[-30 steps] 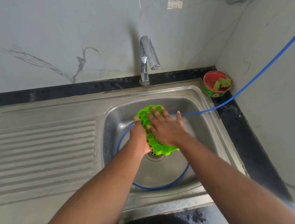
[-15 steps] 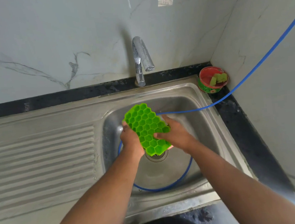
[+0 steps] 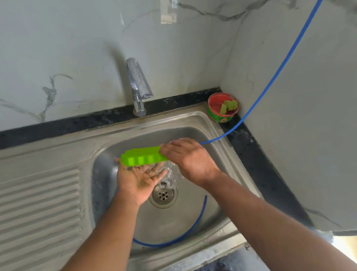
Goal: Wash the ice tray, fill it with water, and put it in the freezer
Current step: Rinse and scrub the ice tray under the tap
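A bright green honeycomb ice tray (image 3: pixel 142 157) is held edge-on over the steel sink basin (image 3: pixel 203 214), its long side facing me. My right hand (image 3: pixel 191 161) is shut on the tray's right end. My left hand (image 3: pixel 139 181) lies palm up under the tray with fingers spread, touching its left lower edge. Water runs off the tray over my left fingers and down toward the drain (image 3: pixel 162 194). The tray's cells are turned away from me.
A chrome tap (image 3: pixel 138 87) stands behind the basin. A thin blue hose (image 3: pixel 275 70) comes from the upper right and loops inside the basin. A red bowl (image 3: pixel 223 107) with green sponge pieces sits at the back right corner. A ribbed draining board (image 3: pixel 34 211) lies left.
The tray was tipped from lying cells-up to standing on edge. My right hand shifted to its right end, my left hand opened palm up beneath it, and water now spills off.
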`<state>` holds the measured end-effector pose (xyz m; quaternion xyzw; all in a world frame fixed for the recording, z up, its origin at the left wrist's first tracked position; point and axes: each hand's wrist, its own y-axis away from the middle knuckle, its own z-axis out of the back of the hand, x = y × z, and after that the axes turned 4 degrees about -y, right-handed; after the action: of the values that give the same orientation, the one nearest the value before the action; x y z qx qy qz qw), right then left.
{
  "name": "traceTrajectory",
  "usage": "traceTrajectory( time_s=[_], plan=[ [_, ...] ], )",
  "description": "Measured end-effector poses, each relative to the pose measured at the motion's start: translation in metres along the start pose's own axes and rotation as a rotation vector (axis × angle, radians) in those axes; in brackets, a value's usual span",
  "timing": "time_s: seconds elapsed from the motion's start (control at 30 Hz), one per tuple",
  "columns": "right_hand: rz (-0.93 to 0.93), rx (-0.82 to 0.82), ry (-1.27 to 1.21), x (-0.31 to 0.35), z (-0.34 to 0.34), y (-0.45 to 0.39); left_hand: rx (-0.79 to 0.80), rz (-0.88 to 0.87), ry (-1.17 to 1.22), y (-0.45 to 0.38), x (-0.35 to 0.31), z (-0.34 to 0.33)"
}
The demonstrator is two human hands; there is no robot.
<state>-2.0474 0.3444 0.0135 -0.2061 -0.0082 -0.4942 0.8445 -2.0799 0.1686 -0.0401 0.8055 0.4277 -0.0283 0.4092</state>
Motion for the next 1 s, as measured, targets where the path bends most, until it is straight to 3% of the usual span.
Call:
traceTrajectory(
  time_s=[0.1,0.17,0.27,0.37,0.57,0.63,0.8,0.93,1.0],
  plan=[
    [0.175,-0.048,0.061,-0.014,-0.005,0.004,0.056,-0.025,0.035,0.011,-0.002,0.001],
    [0.171,0.115,0.009,-0.022,-0.006,0.002,0.038,-0.068,0.008,0.011,-0.006,0.001],
    [-0.103,0.467,-0.334,-0.022,-0.003,-0.015,0.007,-0.089,-0.042,0.005,-0.009,0.001],
    [-0.335,0.421,-0.468,-0.028,-0.011,-0.057,0.016,-0.078,-0.109,0.0,-0.007,-0.002],
    [-0.57,0.369,-0.552,-0.035,-0.046,-0.137,-0.028,-0.105,-0.079,-0.018,-0.006,-0.005],
    [-0.522,0.413,-0.529,-0.03,-0.061,-0.145,-0.038,-0.113,-0.06,-0.023,-0.008,-0.004],
    [-0.225,0.612,-0.045,-0.02,-0.075,-0.137,-0.075,-0.105,-0.054,-0.034,-0.008,-0.009],
    [-0.035,0.535,-0.14,0.003,-0.081,-0.095,-0.1,-0.159,-0.024,-0.035,-0.016,-0.008],
    [-0.042,0.521,-0.096,-0.005,-0.083,-0.068,-0.085,-0.16,-0.006,-0.032,-0.019,-0.004]
  ],
)
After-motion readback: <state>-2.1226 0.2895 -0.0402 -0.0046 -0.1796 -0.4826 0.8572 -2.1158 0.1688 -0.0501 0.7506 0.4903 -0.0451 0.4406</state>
